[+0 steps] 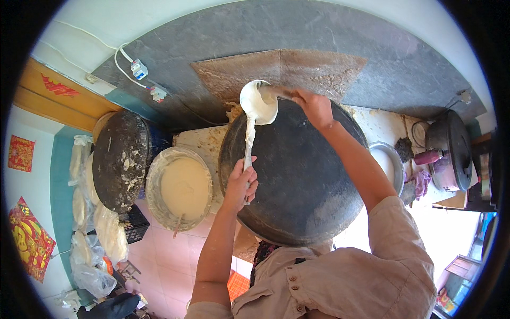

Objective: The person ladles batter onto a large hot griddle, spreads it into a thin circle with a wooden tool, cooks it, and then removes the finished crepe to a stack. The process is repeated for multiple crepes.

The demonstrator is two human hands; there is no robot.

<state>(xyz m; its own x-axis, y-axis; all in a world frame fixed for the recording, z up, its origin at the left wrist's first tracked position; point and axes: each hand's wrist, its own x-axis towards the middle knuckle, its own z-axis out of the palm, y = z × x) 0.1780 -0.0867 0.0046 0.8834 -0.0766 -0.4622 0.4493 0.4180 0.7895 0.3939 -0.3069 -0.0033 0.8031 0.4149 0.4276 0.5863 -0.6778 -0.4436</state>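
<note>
My left hand [241, 184] is closed around the handle of a batter-coated ladle [259, 102], whose bowl is over the far edge of a large round black griddle [303, 171]. Pale, thick batter coats the bowl and the upper handle. My right hand [313, 107] grips a blurred brownish tool [283, 91], perhaps a wooden scraper; its far end reaches into the ladle's bowl. To the left of the griddle stands a large tub of pale batter [185, 187], with a thin stick or handle at its near rim. The griddle's surface is dark and bears no batter that I can see.
A crusted round black lid or pan [119, 161] stands tilted at the left, near bagged pale flat rounds [109, 231]. On the right are a metal basin [385, 165] of whitish contents, a dark pink bottle [428, 156], a purple cloth [421, 183] and a lidded pot [448, 153].
</note>
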